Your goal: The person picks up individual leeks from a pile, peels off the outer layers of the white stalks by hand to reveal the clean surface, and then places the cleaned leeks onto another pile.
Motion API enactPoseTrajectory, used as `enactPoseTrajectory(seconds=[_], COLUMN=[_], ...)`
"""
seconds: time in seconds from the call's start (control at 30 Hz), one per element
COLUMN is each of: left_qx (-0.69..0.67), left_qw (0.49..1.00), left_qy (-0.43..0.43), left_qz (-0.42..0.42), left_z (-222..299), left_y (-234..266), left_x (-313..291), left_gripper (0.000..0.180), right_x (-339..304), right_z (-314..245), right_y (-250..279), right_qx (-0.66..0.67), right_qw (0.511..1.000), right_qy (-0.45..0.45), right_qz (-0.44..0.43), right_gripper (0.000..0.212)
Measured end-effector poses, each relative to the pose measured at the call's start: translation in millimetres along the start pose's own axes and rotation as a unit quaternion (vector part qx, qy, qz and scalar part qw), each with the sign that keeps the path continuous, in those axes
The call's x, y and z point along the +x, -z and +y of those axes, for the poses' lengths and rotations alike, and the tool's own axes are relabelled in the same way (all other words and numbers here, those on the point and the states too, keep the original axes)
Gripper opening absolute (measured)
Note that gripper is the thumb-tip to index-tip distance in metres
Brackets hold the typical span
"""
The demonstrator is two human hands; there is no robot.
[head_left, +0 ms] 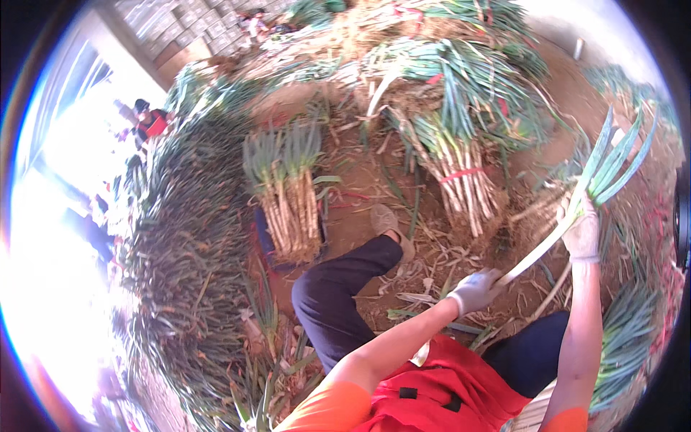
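I hold one long green onion [558,236] in both gloved hands. My left hand [475,289] grips its white root end low in the middle. My right hand [581,229] is closed around the stalk higher up, just below where the green leaves [615,162] fan out to the upper right. My dark-trousered left leg [338,295] stretches forward over the dirt floor.
A tied bundle of green onions [464,180] with a red band lies ahead. Another bundle [288,201] rests left of my foot. A long heap of onions [187,245] runs down the left. More piles fill the back. A person in red [151,122] is far left.
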State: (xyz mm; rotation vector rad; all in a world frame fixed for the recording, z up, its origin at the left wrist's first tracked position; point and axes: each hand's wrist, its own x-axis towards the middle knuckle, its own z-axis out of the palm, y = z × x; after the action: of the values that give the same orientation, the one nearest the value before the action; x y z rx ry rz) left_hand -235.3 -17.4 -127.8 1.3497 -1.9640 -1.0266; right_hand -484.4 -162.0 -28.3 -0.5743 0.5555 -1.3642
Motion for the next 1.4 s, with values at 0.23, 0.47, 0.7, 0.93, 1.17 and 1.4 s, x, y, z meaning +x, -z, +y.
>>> enactPoseTrajectory(seconds=[0.23,0.47,0.7,0.93,1.17,1.4], left_qx=[-0.183,-0.336,-0.274,-0.408,-0.406,0.004], left_qw=[0.958,0.918,0.926,0.88,0.895,0.939], left_qy=[-0.024,0.026,-0.005,0.01,0.048,0.333], left_qz=[0.22,0.208,0.26,0.244,0.18,0.083], left_z=[90.3,72.6,100.1,85.9,68.5,-158.9], left_y=[49.5,40.2,44.7,50.0,21.8,-2.3], left_x=[91.4,91.5,100.7,88.8,67.9,-81.4], left_gripper=[0.038,0.03,0.021,0.008,0.008,0.026], right_x=[3.7,-5.1,-4.5,14.5,3.7,0.7], right_z=[49.6,65.4,56.4,83.5,11.6,-13.7], right_y=[-44.1,-51.7,-50.4,-65.5,-32.5,1.1], right_qx=[-0.024,-0.029,-0.127,-0.013,0.028,0.007], right_qw=[0.998,0.997,0.99,0.994,0.988,0.985], right_qy=[-0.061,-0.068,0.052,-0.025,0.052,0.087], right_qz=[-0.006,-0.007,-0.037,0.102,0.145,0.147], right_gripper=[0.034,0.03,0.026,0.02,0.022,0.019])
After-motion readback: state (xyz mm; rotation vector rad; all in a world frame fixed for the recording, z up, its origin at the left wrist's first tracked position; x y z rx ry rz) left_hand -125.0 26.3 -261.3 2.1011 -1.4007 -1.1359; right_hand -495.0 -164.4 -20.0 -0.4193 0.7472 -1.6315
